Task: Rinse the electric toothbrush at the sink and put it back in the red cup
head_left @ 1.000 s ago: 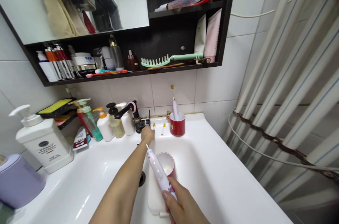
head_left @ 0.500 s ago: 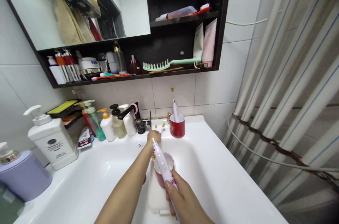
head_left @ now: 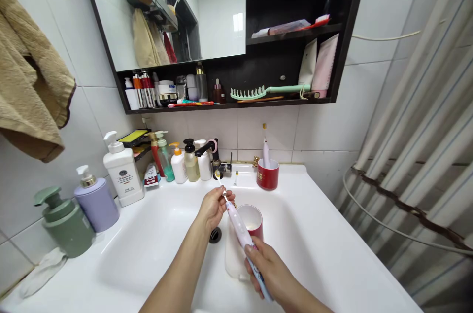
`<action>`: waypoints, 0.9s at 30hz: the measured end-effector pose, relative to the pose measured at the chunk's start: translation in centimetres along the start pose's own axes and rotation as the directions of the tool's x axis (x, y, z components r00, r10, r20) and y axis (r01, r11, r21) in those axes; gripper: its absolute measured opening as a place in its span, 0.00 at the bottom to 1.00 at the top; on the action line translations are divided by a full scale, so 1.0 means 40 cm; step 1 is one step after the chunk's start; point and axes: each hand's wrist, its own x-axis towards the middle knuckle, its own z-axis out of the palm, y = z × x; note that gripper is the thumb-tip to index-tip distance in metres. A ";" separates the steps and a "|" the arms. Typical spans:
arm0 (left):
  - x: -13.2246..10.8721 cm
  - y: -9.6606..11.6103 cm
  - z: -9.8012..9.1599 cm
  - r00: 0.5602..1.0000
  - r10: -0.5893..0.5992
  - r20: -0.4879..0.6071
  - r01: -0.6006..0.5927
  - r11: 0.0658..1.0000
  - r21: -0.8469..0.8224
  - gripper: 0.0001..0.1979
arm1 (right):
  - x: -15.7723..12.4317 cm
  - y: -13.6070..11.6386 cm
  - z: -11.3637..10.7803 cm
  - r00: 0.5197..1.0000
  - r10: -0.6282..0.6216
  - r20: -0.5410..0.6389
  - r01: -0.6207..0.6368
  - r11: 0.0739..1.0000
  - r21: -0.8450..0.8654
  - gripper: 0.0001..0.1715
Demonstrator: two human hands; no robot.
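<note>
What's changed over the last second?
The left hand took a brush head from the sink ledge and drew it back toward the body, to the toothbrush handle's tip. The right hand still holds the handle; the other brush head and nearby red cup stayed on the ledge.

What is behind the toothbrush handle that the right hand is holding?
Behind the toothbrush handle, a red cup and a white item show in the basin. The handle and right hand hide the cup's lower left and part of the item.
</note>
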 end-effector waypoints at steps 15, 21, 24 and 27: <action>0.011 -0.027 0.005 0.998 0.058 -0.005 -0.058 0.997 -0.050 0.02 | -0.003 -0.013 0.002 0.999 0.038 0.004 -0.038 0.996 0.087 0.17; 0.009 -0.031 0.011 0.997 0.076 0.000 -0.076 0.994 -0.079 0.01 | -0.005 -0.012 0.003 1.000 0.016 0.012 -0.017 0.995 0.100 0.16; 0.012 -0.039 0.010 0.996 0.089 0.026 -0.087 0.994 -0.065 0.01 | -0.001 -0.001 0.003 1.000 0.014 -0.008 -0.013 0.996 0.087 0.16; 0.017 -0.050 0.007 0.994 0.096 0.054 -0.093 0.995 -0.046 0.02 | 0.003 0.010 0.001 0.997 0.010 -0.073 -0.008 1.000 0.026 0.16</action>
